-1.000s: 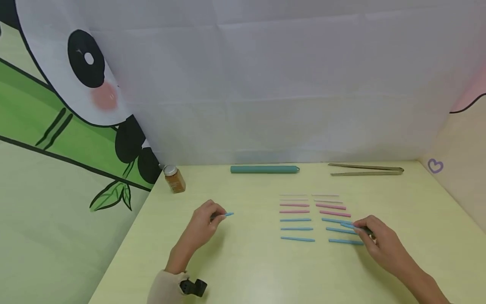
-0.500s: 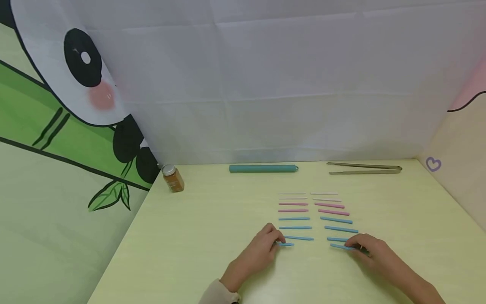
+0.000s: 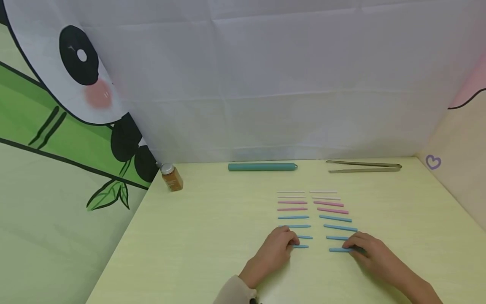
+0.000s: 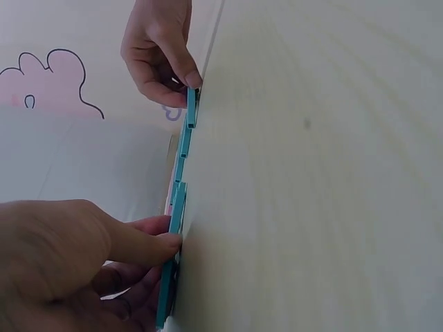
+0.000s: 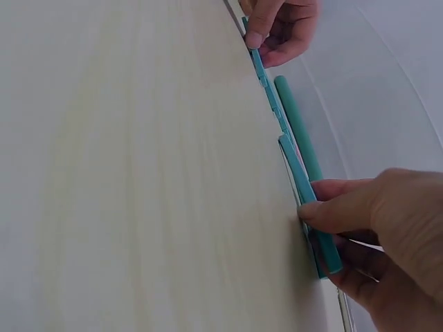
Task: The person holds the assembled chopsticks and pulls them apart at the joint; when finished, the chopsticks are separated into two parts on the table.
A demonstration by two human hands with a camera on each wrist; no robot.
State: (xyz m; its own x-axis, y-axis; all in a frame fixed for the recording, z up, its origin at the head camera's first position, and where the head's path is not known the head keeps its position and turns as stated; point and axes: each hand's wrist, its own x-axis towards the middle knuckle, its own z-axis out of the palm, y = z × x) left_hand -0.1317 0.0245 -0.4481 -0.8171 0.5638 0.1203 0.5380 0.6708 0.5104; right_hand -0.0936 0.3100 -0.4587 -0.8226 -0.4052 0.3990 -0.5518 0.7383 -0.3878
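Note:
In the head view my left hand (image 3: 275, 250) pinches a slim blue stick (image 3: 302, 246) at the near end of the left column, low at the tabletop. The left wrist view shows that stick (image 4: 172, 277) between thumb and fingers. My right hand (image 3: 373, 255) pinches another blue stick (image 3: 338, 250) at the near end of the right column; in the right wrist view its stick (image 5: 325, 249) is gripped near one end. Beyond the hands, the two columns hold more blue sticks (image 3: 336, 218), pink sticks (image 3: 292, 209) and thin white sticks (image 3: 290, 191). My fingers hide parts of the nearest sticks.
A teal tube (image 3: 262, 167) and metal tongs (image 3: 364, 169) lie along the back of the pale yellow table (image 3: 182, 236). A small jar with a silver lid (image 3: 172, 177) stands at the back left. A white cloth (image 3: 265, 84) hangs behind the table.
My left hand has come from the left to the near end of the left column with its stick. My right hand has lowered its stick nearer me, below the right column.

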